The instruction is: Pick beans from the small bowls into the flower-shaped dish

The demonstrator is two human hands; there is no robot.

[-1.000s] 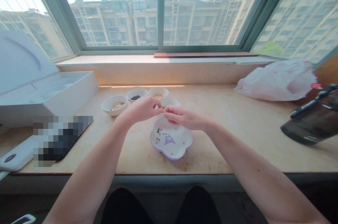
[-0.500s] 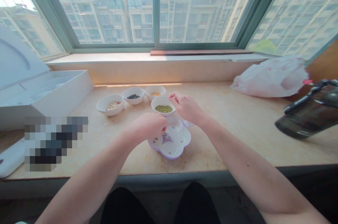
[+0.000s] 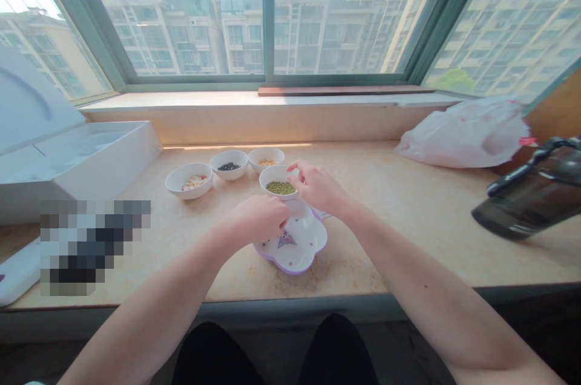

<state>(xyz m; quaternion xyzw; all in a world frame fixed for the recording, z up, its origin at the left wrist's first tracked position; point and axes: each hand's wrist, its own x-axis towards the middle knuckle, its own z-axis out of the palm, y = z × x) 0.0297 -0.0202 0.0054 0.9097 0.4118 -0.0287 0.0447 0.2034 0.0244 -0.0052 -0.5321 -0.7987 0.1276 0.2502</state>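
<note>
My right hand (image 3: 318, 187) hovers at the rim of a white bowl of mung beans (image 3: 280, 187), its fingertips just above the beans and slightly apart. My left hand (image 3: 259, 220) is curled, fingers down, over a white flower-shaped plate with a lilac rim and a cartoon print (image 3: 303, 246). A few small dark grains lie on that plate. Whether those left fingers pinch anything is hidden. Behind stand a white bowl of black seeds (image 3: 229, 162), a white bowl of yellow grains (image 3: 266, 157) and a white bowl of pale pieces (image 3: 188, 182).
The bowls and plate stand on a cream stone window sill (image 3: 399, 240). An open white box (image 3: 100, 158) and a pixelated object (image 3: 93, 246) lie to the left. A white plastic bag (image 3: 463, 134) and a dark tumbler (image 3: 526, 191) are to the right.
My hands were together above the plate, hiding the mung-bean bowl. They have parted: my right hand moved to that bowl and my left hand dropped lower over the plate.
</note>
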